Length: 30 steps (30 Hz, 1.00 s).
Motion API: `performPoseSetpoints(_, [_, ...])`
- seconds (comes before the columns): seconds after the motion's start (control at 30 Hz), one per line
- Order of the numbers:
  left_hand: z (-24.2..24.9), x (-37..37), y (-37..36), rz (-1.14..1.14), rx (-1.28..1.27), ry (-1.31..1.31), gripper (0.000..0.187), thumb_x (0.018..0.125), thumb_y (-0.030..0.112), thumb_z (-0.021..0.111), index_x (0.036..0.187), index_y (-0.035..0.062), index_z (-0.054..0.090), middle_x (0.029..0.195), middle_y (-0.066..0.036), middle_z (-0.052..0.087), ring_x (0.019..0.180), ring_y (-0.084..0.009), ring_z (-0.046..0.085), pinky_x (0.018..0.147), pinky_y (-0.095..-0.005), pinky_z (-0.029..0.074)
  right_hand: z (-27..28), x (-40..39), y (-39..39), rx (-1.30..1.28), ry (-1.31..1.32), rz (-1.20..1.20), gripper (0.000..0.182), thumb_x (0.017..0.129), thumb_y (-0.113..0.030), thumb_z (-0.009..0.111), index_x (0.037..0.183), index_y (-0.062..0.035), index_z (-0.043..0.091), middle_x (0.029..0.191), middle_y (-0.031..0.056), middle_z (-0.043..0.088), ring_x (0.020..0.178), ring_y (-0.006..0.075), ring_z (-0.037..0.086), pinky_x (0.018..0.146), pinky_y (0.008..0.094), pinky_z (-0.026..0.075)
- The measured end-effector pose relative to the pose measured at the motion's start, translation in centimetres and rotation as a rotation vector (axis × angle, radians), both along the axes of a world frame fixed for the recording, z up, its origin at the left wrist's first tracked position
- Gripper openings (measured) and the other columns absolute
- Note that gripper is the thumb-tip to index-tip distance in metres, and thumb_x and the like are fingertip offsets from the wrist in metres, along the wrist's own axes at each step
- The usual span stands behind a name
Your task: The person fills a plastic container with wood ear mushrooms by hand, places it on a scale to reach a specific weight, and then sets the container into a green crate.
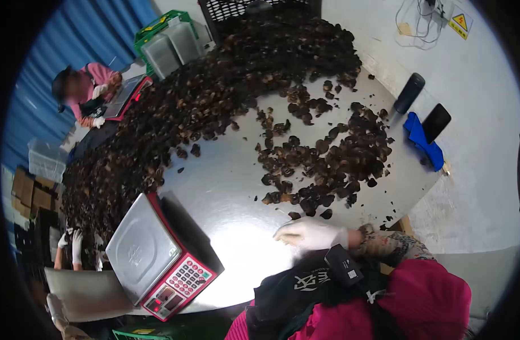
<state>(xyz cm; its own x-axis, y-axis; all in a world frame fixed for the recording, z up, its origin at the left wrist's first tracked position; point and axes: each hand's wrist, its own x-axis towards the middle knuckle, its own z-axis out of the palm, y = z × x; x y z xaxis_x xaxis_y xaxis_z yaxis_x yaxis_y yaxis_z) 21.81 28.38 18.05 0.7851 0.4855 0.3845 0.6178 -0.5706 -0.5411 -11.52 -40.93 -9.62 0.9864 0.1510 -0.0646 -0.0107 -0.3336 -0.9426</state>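
Note:
My right hand (311, 233), in a white glove, lies low over the metal table (214, 164), its fingers stretched out and holding nothing. Just beyond it are scattered dark brown pieces that look like dried mushrooms (328, 158). At the lower left edge, a gloved hand that appears to be my left hand (55, 307) is closed at the far end of a grey plastic tray (90, 294); its fingers are partly hidden. Between my hands stands a red digital scale (141, 249) with a bare silver plate and a lit display.
A large heap of the same pieces (214, 85) curves along the table's far side. A co-worker (84, 93) leans over another scale (127, 97). More gloved hands (77, 246) work at the left. By the wall are a phone (437, 122), a blue cloth (421, 141) and a black cylinder (410, 92).

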Motion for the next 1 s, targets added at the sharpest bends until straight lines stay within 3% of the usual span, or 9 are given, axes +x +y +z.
performPoseSetpoints(0.3, [2.4, 1.4, -1.2, 0.044, -0.162, 0.284, 0.066, 0.089, 0.035, 0.052, 0.140, 0.0004, 0.029, 0.138, -0.020, 0.042, 0.127, -0.0328, 0.041, 0.103, -0.0346, 0.032, -2.2, 1.5, -7.6, -0.198, -0.241, -0.404, 0.020, 0.090, -0.016, 0.057, 0.101, -0.0019, 0.065, 0.098, 0.0130, 0.065, 0.089, 0.0243, 0.064, 0.079, 0.0315, 0.050])
performPoseSetpoints(0.4, [0.8, -0.3, 0.8, -0.429, -0.248, -0.524, 0.052, 0.089, 0.038, 0.053, 0.125, 0.0017, 0.050, 0.126, -0.017, 0.054, 0.117, -0.0326, 0.050, 0.097, -0.0373, 0.037, -1.8, 6.7, -9.0, -0.302, -0.262, -0.541, 0.020, 0.087, -0.018, 0.059, 0.098, -0.0045, 0.066, 0.091, 0.0109, 0.062, 0.087, 0.0282, 0.060, 0.078, 0.0339, 0.048])
performPoseSetpoints(0.5, [0.6, 0.5, -1.5, -0.722, -0.272, -0.698, 0.043, 0.092, 0.034, 0.050, 0.121, 0.0027, 0.054, 0.123, -0.014, 0.057, 0.114, -0.0306, 0.052, 0.095, -0.0358, 0.039, -2.6, 11.1, -9.8, -0.566, -0.181, -0.528, 0.024, 0.084, -0.022, 0.062, 0.101, -0.0056, 0.067, 0.100, 0.0111, 0.057, 0.096, 0.0282, 0.056, 0.085, 0.0360, 0.045])
performPoseSetpoints(0.63, [-3.6, -6.2, -23.5, -1.186, -0.678, -0.815, 0.028, 0.092, 0.021, 0.052, 0.110, 0.0002, 0.057, 0.114, -0.016, 0.059, 0.106, -0.0259, 0.056, 0.095, -0.0353, 0.040, -4.4, 13.2, -10.8, -0.733, -0.103, -0.422, 0.019, 0.079, -0.022, 0.065, 0.090, -0.0062, 0.067, 0.101, 0.0127, 0.053, 0.101, 0.0302, 0.051, 0.089, 0.0374, 0.043])
performPoseSetpoints(0.7, [-7.9, -7.4, -28.0, -1.464, -1.571, -0.793, 0.027, 0.086, 0.012, 0.061, 0.111, 0.0020, 0.058, 0.110, -0.015, 0.061, 0.104, -0.0257, 0.057, 0.095, -0.0371, 0.041, -4.2, 12.6, -11.2, -0.617, -0.124, -0.431, 0.015, 0.078, -0.019, 0.065, 0.084, -0.0047, 0.065, 0.100, 0.0127, 0.053, 0.101, 0.0297, 0.051, 0.088, 0.0369, 0.042])
performPoseSetpoints(0.77, [-11.7, -11.1, -35.2, -1.405, -0.454, -0.504, 0.034, 0.078, 0.008, 0.070, 0.110, 0.0047, 0.059, 0.106, -0.009, 0.063, 0.101, -0.0236, 0.059, 0.093, -0.0368, 0.043, -4.0, 11.2, -11.7, -0.448, -0.265, -0.487, 0.008, 0.079, -0.012, 0.063, 0.080, -0.0047, 0.063, 0.095, 0.0120, 0.054, 0.093, 0.0288, 0.054, 0.085, 0.0336, 0.044])
performPoseSetpoints(0.87, [-19.5, -14.1, -42.7, -1.559, -0.421, -0.400, 0.051, 0.065, 0.013, 0.079, 0.112, 0.0105, 0.058, 0.092, -0.004, 0.064, 0.081, -0.0230, 0.059, 0.077, -0.0367, 0.044, -1.0, 7.6, -12.7, 0.059, -0.157, -0.527, 0.010, 0.085, -0.011, 0.060, 0.084, -0.0017, 0.062, 0.092, 0.0080, 0.060, 0.086, 0.0208, 0.057, 0.081, 0.0299, 0.045])
performPoseSetpoints(0.97, [-23.3, -16.6, -47.9, -1.537, -0.642, -0.226, 0.046, 0.069, 0.014, 0.074, 0.112, 0.0122, 0.057, 0.080, -0.003, 0.056, 0.078, -0.0227, 0.055, 0.079, -0.0379, 0.041, 3.4, 2.6, -14.1, 0.495, -0.069, -0.501, 0.012, 0.090, -0.010, 0.055, 0.092, 0.0009, 0.061, 0.096, 0.0053, 0.061, 0.088, 0.0144, 0.057, 0.078, 0.0270, 0.046])
performPoseSetpoints(1.0, [-24.4, -16.6, -48.5, -1.533, -0.606, -0.188, 0.045, 0.070, 0.016, 0.073, 0.112, 0.0121, 0.056, 0.080, -0.003, 0.055, 0.079, -0.0232, 0.055, 0.080, -0.0382, 0.041, 2.5, 2.0, -14.6, 0.917, -0.065, -0.530, 0.009, 0.088, -0.004, 0.054, 0.093, -0.0006, 0.061, 0.096, 0.0054, 0.061, 0.090, 0.0151, 0.057, 0.076, 0.0260, 0.046])
